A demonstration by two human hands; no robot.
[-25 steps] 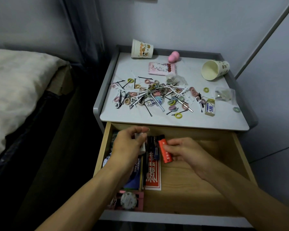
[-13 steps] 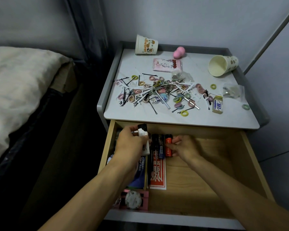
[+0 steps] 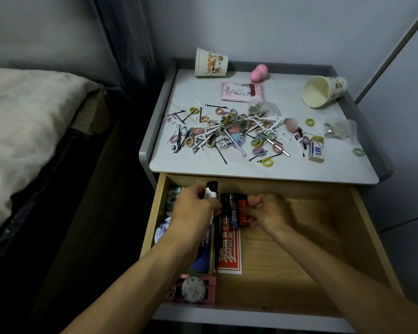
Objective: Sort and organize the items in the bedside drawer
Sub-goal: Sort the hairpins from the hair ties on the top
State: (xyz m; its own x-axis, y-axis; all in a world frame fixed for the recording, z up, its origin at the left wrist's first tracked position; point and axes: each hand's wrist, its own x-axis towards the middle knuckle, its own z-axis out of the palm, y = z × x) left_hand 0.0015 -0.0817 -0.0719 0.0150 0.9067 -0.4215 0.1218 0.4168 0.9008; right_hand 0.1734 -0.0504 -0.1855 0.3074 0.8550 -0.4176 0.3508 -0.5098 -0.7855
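Note:
The wooden drawer of the bedside table is pulled open. My left hand grips a white tube with a black cap at the drawer's back left. My right hand pinches an orange lighter, which lies upright beside a dark blue lighter and black pens. Below them lies a red card with white characters. A pink case with a round white item sits at the front left.
The tabletop holds a scatter of hair ties, bobby pins and floss picks, two paper cups, a pink pouch, a pink sponge and an eraser. A bed lies to the left.
My right hand turned the orange lighter upright and set it beside the blue one at the drawer's back. My left hand raised the white tube a little.

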